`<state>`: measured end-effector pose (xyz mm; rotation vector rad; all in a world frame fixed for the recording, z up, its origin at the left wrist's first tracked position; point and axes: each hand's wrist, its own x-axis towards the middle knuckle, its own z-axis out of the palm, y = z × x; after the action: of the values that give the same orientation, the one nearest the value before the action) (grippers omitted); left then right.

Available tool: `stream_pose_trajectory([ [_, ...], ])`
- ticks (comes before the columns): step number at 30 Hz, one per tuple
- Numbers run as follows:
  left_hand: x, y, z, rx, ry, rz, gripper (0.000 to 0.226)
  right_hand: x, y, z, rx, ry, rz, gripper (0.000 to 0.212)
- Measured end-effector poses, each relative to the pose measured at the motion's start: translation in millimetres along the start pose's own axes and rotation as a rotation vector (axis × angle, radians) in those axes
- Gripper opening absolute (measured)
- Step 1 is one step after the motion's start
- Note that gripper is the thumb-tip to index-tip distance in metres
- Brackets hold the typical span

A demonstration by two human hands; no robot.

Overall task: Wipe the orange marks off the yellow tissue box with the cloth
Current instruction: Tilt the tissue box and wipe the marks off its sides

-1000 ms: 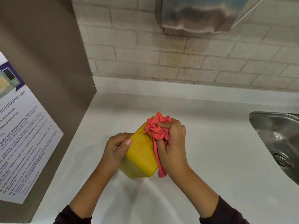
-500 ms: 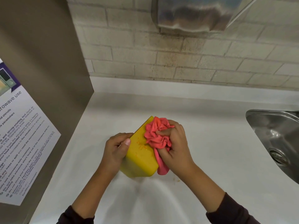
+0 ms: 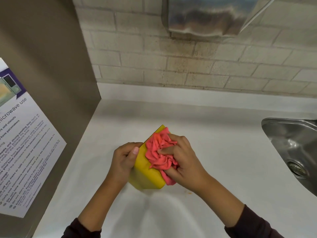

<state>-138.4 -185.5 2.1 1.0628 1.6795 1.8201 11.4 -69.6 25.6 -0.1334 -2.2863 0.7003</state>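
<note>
The yellow tissue box (image 3: 147, 176) stands tilted on the white counter (image 3: 214, 138), its broad face turned up toward me. My left hand (image 3: 123, 159) grips its left side, thumb on the upper edge. My right hand (image 3: 184, 158) holds a bunched pink-red cloth (image 3: 158, 152) and presses it onto the box's upper face. The cloth covers most of that face, so the orange marks are hidden. The bare lower part of the face shows plain yellow.
A steel sink (image 3: 291, 148) is set into the counter at the right. A tall brown panel with a microwave-use notice (image 3: 22, 152) walls off the left. A steel dispenser (image 3: 205, 16) hangs on the tiled wall above. Small orange specks (image 3: 188, 192) lie on the counter.
My right hand has slid the cloth left and down across the box's face, covering the orange marks seen a second ago. My left hand kept its grip.
</note>
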Motion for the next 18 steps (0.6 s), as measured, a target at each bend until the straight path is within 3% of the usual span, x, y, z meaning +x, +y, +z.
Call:
stream_pose_trajectory([
  [5,2,1,1,0.055,0.008,0.013,0.036,10,-6,7,0.033,0.177,0.215,0.022],
  [8,2,0,1,0.055,-0.003,0.009,0.039,17,-20,23,0.053,0.252,0.305,0.02],
  [11,1,-1,1,0.005,-0.008,-0.014,0.044,15,-28,29,0.041,0.145,0.247,0.025],
  [14,1,-5,0,-0.042,0.015,-0.022,0.069,9,-27,22,0.057,0.024,0.102,0.026],
  [18,2,-5,-1,-0.015,0.035,0.018,0.047,7,-9,4,0.029,-0.015,-0.023,0.03],
])
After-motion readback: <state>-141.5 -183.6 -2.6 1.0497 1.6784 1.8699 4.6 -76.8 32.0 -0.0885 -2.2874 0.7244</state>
